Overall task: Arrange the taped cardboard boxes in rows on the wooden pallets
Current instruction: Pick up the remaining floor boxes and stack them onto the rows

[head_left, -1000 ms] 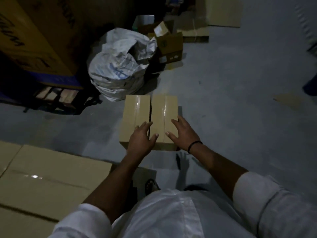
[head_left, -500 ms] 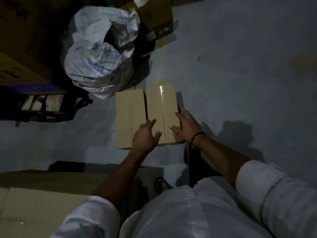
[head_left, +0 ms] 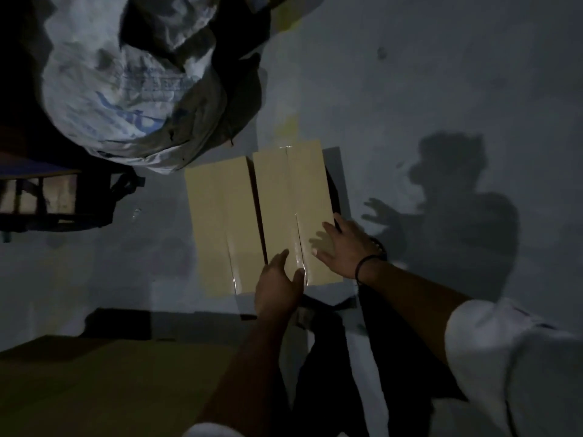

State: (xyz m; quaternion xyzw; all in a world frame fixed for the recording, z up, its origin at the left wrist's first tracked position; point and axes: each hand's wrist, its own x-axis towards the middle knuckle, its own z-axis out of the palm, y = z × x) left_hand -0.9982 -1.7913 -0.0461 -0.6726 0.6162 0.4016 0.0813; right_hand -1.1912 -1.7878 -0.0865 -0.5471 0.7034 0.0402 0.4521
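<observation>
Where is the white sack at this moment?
In the head view the white sack lies upper left on the grey floor, just beyond the left taped box, with a wooden pallet at the left edge beside it.

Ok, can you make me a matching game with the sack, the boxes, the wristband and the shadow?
Things:
1 woven sack
2 taped cardboard boxes
3 wristband
4 shadow

Matches:
A black, just behind the right hand
B dark shape on the grey floor, right of the boxes
C white with blue print
D tan, side by side

Pairs: 1-C, 2-D, 3-A, 4-B
</observation>
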